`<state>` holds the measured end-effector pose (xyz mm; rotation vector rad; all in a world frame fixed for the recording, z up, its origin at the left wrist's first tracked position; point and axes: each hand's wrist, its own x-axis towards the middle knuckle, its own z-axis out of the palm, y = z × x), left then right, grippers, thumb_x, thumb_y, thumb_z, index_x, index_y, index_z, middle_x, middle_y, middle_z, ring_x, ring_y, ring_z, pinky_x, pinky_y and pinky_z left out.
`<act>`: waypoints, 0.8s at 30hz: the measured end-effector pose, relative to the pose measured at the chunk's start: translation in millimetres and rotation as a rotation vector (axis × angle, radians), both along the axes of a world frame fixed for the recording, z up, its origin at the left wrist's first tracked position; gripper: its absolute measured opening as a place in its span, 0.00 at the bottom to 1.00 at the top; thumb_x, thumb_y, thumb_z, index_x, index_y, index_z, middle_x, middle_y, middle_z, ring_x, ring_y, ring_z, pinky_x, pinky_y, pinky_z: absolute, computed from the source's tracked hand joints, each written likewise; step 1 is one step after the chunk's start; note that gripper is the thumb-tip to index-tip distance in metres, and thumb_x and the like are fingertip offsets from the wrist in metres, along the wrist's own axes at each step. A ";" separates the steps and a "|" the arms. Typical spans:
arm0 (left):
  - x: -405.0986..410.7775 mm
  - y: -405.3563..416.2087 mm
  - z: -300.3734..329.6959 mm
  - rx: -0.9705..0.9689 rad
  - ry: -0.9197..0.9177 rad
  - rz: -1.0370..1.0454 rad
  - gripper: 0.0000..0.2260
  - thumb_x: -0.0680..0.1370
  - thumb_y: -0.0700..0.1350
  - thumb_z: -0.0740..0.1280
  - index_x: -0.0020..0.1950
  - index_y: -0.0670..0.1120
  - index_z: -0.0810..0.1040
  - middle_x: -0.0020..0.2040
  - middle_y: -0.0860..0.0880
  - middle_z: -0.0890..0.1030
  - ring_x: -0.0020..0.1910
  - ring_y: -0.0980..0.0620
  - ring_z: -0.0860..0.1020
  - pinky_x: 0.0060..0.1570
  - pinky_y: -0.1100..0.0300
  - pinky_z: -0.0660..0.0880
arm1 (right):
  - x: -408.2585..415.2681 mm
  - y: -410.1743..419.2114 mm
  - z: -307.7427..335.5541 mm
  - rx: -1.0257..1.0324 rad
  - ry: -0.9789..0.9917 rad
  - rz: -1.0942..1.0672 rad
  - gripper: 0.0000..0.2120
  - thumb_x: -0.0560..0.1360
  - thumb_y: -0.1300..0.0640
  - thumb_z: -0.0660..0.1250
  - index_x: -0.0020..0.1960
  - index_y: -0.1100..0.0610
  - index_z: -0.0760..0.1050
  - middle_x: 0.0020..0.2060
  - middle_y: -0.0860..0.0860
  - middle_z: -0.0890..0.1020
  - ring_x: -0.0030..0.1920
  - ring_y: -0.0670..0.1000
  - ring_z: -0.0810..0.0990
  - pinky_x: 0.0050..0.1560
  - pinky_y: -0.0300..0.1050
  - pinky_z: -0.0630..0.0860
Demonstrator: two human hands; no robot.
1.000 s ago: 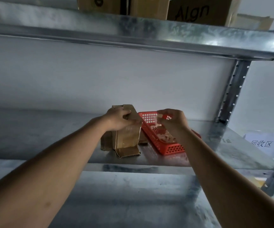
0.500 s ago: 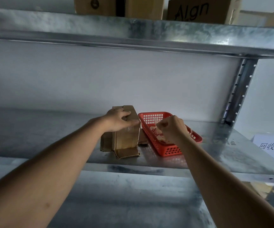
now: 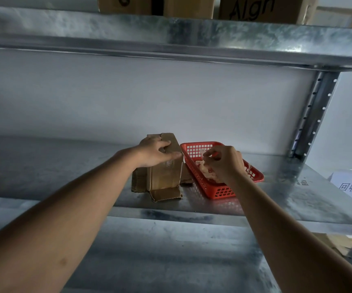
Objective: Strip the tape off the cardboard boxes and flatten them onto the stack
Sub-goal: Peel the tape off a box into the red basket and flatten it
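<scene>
Galvanised metal shelf (image 3: pixel 276 187) against a white wall, second shelf overhead with more cardboard boxes on it; paper sign at the right edge.

Head view only:
- Small cardboard box (image 3: pixel 166 166) stands upright mid-shelf, bottom flaps splayed open on the metal. Brown, scuffed, glossy clear tape patch on the front face. Another bit of cardboard sits tucked behind it, touching.
- Left hand (image 3: pixel 156 152) clamped over the box's top edge, thumb on the front face, fingers curled over the top. Holding it steady.
- Red basket (image 3: pixel 215 192) just beside the box on the right, with a pale crumpled wad inside, looks like stripped tape.
- Right hand (image 3: pixel 223 161) over the basket, fingertips pinched together. Looks like a tape scrap in the pinch, but can't tell for sure whether it's holding anything.

Handling, my read: box is light and empty, walls stiff-ish but will crease easily. Tape is thin, clingy and likely to tear; pick at a loose corner. To flatten, grip opposite corners and push them diagonally.
</scene>
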<state>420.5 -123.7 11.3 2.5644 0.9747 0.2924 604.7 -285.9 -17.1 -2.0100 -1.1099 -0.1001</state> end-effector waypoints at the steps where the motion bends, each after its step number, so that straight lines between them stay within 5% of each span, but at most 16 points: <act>1: -0.1 0.2 -0.1 -0.002 0.000 0.001 0.42 0.74 0.75 0.62 0.83 0.55 0.61 0.84 0.49 0.54 0.83 0.44 0.52 0.78 0.42 0.54 | 0.1 -0.8 -0.3 0.009 0.022 0.010 0.07 0.74 0.53 0.78 0.51 0.51 0.85 0.45 0.47 0.87 0.34 0.38 0.81 0.30 0.31 0.74; 6: -0.2 1.3 -0.8 -0.005 0.005 -0.001 0.43 0.73 0.76 0.62 0.83 0.55 0.61 0.85 0.49 0.53 0.83 0.45 0.51 0.79 0.43 0.54 | 2.1 -6.0 -1.7 0.056 0.154 0.026 0.11 0.67 0.55 0.83 0.47 0.50 0.85 0.41 0.41 0.84 0.41 0.37 0.80 0.33 0.26 0.69; 12: 0.2 -0.8 1.2 0.003 0.014 0.000 0.44 0.73 0.76 0.61 0.83 0.54 0.61 0.84 0.50 0.55 0.83 0.45 0.52 0.80 0.42 0.54 | 5.6 -6.8 -2.3 0.320 0.329 0.017 0.05 0.75 0.56 0.77 0.51 0.49 0.85 0.43 0.44 0.87 0.37 0.50 0.86 0.35 0.42 0.81; 16: 0.2 -0.8 0.8 -0.004 0.017 -0.001 0.46 0.70 0.77 0.60 0.83 0.55 0.61 0.84 0.50 0.55 0.83 0.45 0.52 0.79 0.42 0.54 | 5.8 -7.7 -2.3 0.371 0.299 -0.007 0.04 0.77 0.53 0.75 0.52 0.49 0.84 0.41 0.43 0.87 0.37 0.44 0.85 0.38 0.42 0.78; 24: 0.6 1.6 -1.6 -0.001 0.020 0.006 0.44 0.73 0.77 0.61 0.83 0.56 0.61 0.84 0.50 0.53 0.83 0.45 0.50 0.80 0.42 0.52 | 5.6 -9.0 -3.0 -0.236 -0.285 -0.055 0.14 0.77 0.39 0.71 0.57 0.46 0.82 0.46 0.47 0.86 0.38 0.47 0.81 0.31 0.40 0.75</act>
